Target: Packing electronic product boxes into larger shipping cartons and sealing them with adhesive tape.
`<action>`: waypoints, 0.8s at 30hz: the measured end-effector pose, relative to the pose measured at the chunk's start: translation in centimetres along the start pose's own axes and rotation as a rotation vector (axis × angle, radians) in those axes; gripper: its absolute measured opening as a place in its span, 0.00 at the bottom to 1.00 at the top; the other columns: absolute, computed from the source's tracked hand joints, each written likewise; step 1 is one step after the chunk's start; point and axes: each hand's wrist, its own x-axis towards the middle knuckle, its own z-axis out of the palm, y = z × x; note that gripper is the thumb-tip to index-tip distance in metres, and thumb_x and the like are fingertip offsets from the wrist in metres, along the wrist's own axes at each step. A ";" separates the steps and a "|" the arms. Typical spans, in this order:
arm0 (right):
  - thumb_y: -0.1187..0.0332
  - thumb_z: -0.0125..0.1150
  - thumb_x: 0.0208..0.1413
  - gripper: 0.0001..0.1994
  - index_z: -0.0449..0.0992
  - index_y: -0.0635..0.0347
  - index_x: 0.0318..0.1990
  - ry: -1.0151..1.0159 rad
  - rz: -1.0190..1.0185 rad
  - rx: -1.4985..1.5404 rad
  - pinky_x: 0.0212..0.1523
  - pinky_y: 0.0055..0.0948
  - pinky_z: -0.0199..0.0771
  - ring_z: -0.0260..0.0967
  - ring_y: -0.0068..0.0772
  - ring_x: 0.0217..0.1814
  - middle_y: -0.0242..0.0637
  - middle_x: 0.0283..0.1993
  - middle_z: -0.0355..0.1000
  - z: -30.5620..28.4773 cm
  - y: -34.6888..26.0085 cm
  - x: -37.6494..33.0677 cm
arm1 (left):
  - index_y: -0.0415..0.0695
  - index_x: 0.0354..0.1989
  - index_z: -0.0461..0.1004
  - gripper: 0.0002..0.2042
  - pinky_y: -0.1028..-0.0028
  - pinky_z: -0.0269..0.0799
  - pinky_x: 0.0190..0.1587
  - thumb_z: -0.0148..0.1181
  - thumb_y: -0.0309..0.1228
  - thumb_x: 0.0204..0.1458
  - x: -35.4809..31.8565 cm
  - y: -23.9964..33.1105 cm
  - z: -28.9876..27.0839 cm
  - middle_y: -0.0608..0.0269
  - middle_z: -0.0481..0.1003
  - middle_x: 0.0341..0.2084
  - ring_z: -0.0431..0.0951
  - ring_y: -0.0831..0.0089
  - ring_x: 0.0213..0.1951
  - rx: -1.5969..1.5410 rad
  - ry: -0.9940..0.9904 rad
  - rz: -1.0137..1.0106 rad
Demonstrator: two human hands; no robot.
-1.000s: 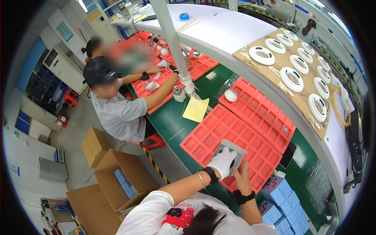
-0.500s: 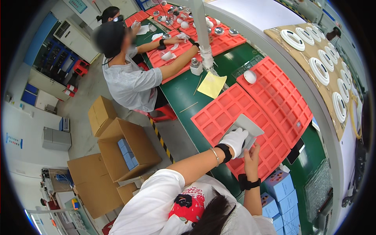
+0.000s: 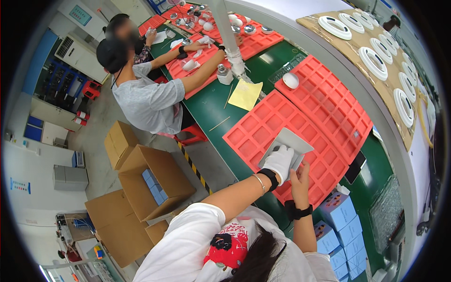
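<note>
The grey square tray (image 3: 287, 143) was gripped by the gloved left hand (image 3: 279, 161) and bare right hand (image 3: 299, 176) (close together), and had been lifted slightly above the red grid tray (image 3: 263, 127).

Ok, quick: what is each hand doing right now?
Left hand, white-gloved: closed on the flat grey square plate.
Right hand, bare: touching the plate's near edge; grip cannot be told.

The left hand (image 3: 280, 161) wears a white cloth glove and rests on a smooth, matt grey panel (image 3: 287, 145). Beneath it lies a matt red plastic tray (image 3: 263, 127). The right hand (image 3: 299, 177) is bare.
</note>
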 end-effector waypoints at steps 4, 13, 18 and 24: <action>0.74 0.49 0.62 0.21 0.54 0.62 0.61 -0.028 0.001 -0.057 0.49 0.28 0.67 0.67 0.29 0.48 0.43 0.47 0.69 -0.7 0.4 -0.8 | 0.41 0.46 0.64 0.22 0.56 0.75 0.41 0.64 0.28 0.41 0.0 0.6 0.9 0.45 0.68 0.43 0.77 0.48 0.41 0.038 0.018 0.006; 0.70 0.55 0.61 0.26 0.53 0.61 0.64 -0.024 0.003 0.167 0.41 0.25 0.67 0.65 0.24 0.41 0.35 0.39 0.68 0.2 0.0 -0.1 | 0.42 0.40 0.72 0.15 0.59 0.77 0.41 0.63 0.34 0.44 -0.8 0.2 -0.4 0.46 0.73 0.40 0.79 0.51 0.39 0.182 -0.016 0.058; 0.63 0.57 0.61 0.30 0.52 0.59 0.67 -0.088 0.163 -0.056 0.54 0.30 0.66 0.62 0.32 0.59 0.43 0.59 0.63 -1.2 0.2 0.5 | 0.41 0.37 0.78 0.10 0.61 0.74 0.41 0.54 0.33 0.54 -4.1 -1.1 -5.4 0.52 0.78 0.31 0.79 0.55 0.37 -0.265 0.358 0.228; 0.65 0.55 0.61 0.32 0.49 0.58 0.69 -0.185 0.142 0.450 0.64 0.35 0.58 0.48 0.35 0.72 0.39 0.69 0.53 -0.8 1.9 2.5 | 0.40 0.60 0.65 0.20 0.71 0.64 0.59 0.53 0.29 0.59 -2.0 -10.5 -2.5 0.56 0.69 0.56 0.68 0.67 0.58 -1.219 0.184 -0.037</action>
